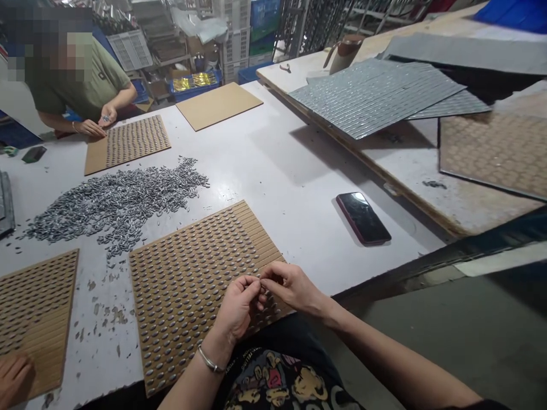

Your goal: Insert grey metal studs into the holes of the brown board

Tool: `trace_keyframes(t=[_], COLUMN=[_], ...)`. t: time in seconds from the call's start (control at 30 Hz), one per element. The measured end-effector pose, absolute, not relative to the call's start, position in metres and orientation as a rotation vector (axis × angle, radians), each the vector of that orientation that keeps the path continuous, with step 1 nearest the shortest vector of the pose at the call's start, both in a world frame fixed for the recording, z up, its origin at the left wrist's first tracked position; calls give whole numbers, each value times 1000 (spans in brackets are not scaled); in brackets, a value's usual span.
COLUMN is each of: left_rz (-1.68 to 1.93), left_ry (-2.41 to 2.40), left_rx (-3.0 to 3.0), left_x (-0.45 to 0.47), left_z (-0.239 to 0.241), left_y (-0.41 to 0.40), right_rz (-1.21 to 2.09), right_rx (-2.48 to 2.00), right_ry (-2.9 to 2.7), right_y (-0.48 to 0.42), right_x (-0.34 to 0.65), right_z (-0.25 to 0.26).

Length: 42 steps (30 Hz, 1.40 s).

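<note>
**Left hand [237, 302] and right hand [294, 290] meet above a brown board [261, 242]**

The 2 hands' fingertips bunch narrowly together; whether either pinches anything, I cannot tell. The board lies flat beneath them, reaching mostly to their left, with the fingertips over its right part. Its far edge slants up to the right; which side is longer is unclear. Silver oval pieces [194, 296] sit on it in rows, long axes roughly sideways. Beyond its far edge lies a loose pile [141, 199]; a phone [363, 219] rests to the right on the white table [273, 165].
</note>
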State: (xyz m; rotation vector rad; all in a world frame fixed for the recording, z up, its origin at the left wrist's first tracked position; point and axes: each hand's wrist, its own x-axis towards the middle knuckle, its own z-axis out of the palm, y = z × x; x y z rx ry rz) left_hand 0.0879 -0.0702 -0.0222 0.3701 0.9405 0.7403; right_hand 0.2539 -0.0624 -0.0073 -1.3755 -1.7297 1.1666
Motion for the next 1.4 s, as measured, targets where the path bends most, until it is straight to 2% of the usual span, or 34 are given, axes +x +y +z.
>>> trace_keyframes(t=[0.1, 0.3, 0.73, 0.83, 1.07, 1.23, 1.4], left_rz=[780, 918, 917, 890, 886, 819, 741], left_ry=[983, 1028, 984, 935, 890, 815, 871], left_rx=[366, 237, 162, 61, 10, 61, 149], left_x=[86, 76, 78, 80, 96, 112, 108], left_z=[-27, -29, -25, -18, -11, -8, -14], left_y=[-70, -68, -61, -60, -63, -71, -82], right_rz=[1248, 941, 910, 912, 747, 651, 877], right_rx=[-1437, -1728, -2017, -1895, -1150, -1156, -1250], right_ry=[-1713, -1813, -1844, -1792, -2168, -2262, -2026], right_y=[-56, -28, -17, -23, -55, -65, -73], right_x=[256, 261, 251, 253, 252, 253, 261], right_z=[-10, -35, -38, -31, -9, -17, -18])
